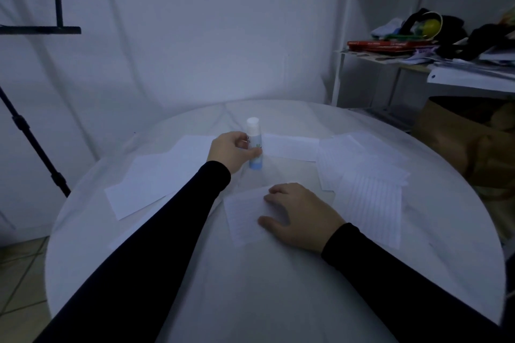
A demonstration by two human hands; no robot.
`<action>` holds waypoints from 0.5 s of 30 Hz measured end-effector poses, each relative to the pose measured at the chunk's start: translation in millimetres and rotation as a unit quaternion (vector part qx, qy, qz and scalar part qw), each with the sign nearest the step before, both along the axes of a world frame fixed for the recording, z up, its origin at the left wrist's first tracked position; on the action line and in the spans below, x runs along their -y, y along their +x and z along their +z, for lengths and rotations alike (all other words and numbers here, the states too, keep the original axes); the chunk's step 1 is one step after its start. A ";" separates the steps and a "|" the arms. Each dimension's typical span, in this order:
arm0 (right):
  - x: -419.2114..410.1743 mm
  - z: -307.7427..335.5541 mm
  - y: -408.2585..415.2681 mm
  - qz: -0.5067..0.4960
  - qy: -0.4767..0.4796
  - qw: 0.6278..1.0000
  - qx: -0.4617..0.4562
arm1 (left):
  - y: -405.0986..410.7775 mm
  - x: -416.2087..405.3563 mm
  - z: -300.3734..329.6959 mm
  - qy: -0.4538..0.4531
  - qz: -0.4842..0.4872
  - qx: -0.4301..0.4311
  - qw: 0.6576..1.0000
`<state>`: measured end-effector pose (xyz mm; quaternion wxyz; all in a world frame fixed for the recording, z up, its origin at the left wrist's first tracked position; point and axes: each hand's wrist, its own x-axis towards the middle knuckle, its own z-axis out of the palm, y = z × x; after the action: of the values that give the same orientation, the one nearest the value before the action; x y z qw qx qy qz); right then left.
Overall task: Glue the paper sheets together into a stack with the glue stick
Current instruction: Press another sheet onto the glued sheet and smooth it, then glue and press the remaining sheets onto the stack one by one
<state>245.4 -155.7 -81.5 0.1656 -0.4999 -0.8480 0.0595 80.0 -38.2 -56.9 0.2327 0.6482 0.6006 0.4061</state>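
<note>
A blue glue stick (255, 145) with a white cap stands upright near the middle of the round white table (267, 287). My left hand (232, 152) grips its body from the left, thumb and fingers curled round it. My right hand (301, 216) rests flat on a small printed paper sheet (243, 217) lying in front of me. More sheets lie spread around: blank ones on the left (150, 184), one behind the glue stick (291, 146), and several lined sheets overlapping on the right (367, 178).
A black tripod leg (36, 147) stands left of the table. At the right, a white shelf (446, 69) holds red books, papers and dark clothing. A brown paper bag (462, 142) sits below it. A white backdrop hangs behind the table.
</note>
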 end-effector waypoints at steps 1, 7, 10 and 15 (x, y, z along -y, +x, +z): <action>0.8 0.3 -0.7 0.008 -0.001 1.000 -0.001 | -1.3 -2.7 -0.1 -0.003 0.001 0.007 1.000; 4.0 -0.6 -6.2 0.036 0.006 0.999 -0.008 | -4.9 -1.4 -0.8 -0.019 -0.004 0.043 0.999; 8.3 1.2 -11.6 0.060 0.004 0.998 -0.004 | -14.6 7.5 2.7 -0.040 -0.012 0.037 0.998; -0.9 9.9 -24.1 0.056 -0.031 0.997 -0.053 | -32.8 21.7 7.1 -0.038 -0.010 -0.003 0.999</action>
<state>221.3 -154.8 -71.6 0.1911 -0.4526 -0.8626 0.1209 47.2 -59.9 -49.8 0.2593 0.6461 0.6099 0.3787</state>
